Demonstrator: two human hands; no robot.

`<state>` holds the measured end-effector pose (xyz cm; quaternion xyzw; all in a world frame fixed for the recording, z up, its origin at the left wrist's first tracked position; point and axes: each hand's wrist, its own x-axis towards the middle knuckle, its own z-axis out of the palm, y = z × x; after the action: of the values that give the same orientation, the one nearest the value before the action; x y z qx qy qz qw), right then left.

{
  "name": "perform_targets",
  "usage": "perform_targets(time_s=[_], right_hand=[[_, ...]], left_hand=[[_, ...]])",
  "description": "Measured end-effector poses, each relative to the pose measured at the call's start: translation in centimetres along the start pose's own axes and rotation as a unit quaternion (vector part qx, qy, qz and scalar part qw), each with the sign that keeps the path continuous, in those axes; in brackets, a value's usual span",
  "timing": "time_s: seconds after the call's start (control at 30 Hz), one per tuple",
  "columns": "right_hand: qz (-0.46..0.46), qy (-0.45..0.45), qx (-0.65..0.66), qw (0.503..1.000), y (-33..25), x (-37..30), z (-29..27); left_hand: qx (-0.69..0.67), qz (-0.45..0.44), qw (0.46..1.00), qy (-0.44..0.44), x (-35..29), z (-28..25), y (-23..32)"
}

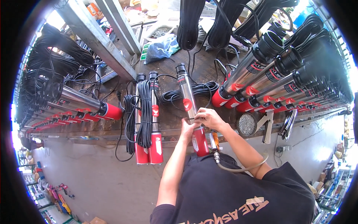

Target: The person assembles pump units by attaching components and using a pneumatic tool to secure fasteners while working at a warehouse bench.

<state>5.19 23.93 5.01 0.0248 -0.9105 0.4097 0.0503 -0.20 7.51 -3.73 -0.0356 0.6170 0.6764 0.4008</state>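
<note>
A submersible pump (pixel 187 98) with a steel body and a red lower end leans on the bench edge in front of me. My left hand (pixel 187 128) is wrapped round it near the joint of the steel and red parts. My right hand (pixel 210 118) is closed at that same joint, its fingertips pinched against the pump; anything small between them is hidden. Just right of the red end is an orange-and-silver air tool (pixel 215 141), with a pale hose (pixel 242 170) running from it past my right forearm. A black cable coil (pixel 203 90) lies behind the pump.
Two similar pumps (pixel 156 143) with coiled cables stand to the left. Rows of pumps line the bench at far left (pixel 112 112) and right (pixel 222 99). A round dish of small metal parts (pixel 247 121) sits on the right. A metal post (pixel 99 37) rises behind; cable bundles (pixel 189 28) hang overhead.
</note>
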Motion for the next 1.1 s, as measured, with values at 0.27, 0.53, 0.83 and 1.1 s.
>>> perform_targets(time_s=[0.27,0.53,0.83,1.1], right_hand=[[-0.018,0.038,-0.037,0.998,0.6,-0.9,0.8],[0.242,0.071,0.288,0.924,2.7,-1.2,2.5],[0.182,0.168,-0.185,0.951,4.6,-11.6,1.4],[-0.015,0.216,-0.103,0.971,0.3,-12.5,3.4]], left_hand=[[-0.008,-0.016,1.000,0.012,-0.2,0.2,0.5],[-0.018,0.024,1.000,0.009,1.0,-0.4,-1.3],[-0.003,-0.013,1.000,0.002,-0.1,0.0,0.6],[0.001,0.005,1.000,-0.001,0.9,-0.3,-1.2]])
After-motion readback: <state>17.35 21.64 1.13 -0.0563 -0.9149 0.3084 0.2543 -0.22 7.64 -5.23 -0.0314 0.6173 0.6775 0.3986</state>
